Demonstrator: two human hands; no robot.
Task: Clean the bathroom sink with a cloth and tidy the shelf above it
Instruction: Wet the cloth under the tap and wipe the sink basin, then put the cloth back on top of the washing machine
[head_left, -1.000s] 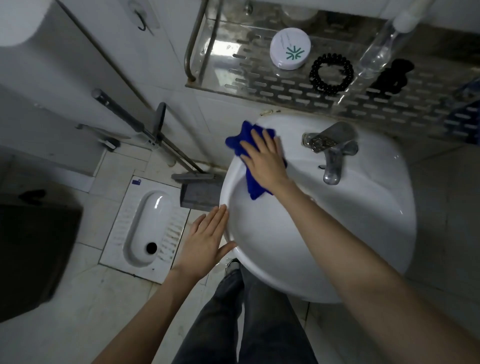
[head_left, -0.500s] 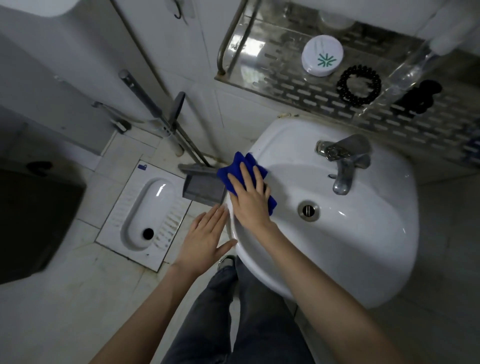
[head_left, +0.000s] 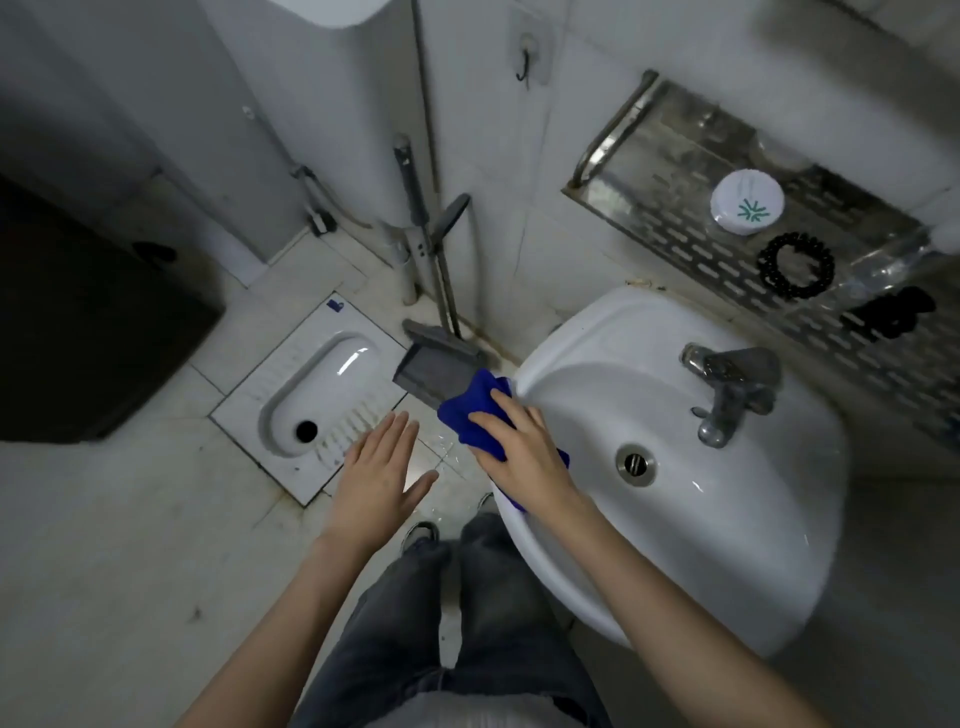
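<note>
Two hands show at centre frame. Left hand (head_left: 378, 480) hovers flat, fingers spread, holding nothing, beside the sink (head_left: 727, 545). Just right, the right hand (head_left: 524, 457) presses the blue cloth (head_left: 470, 410) onto the sink's left rim, fingers splayed over it. Soft and light, the cloth likely bunches; a flat palm suits it. Upper right, the shelf (head_left: 675, 228) holds small items.

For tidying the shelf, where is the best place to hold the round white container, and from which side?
Probably grip the round white container by its rim, fingers on opposite edges, coming from above and the shelf's open front. It sits flat and low, lid up, and the black bead bracelet lies just beside it, so a low sideways reach could knock that.
</note>
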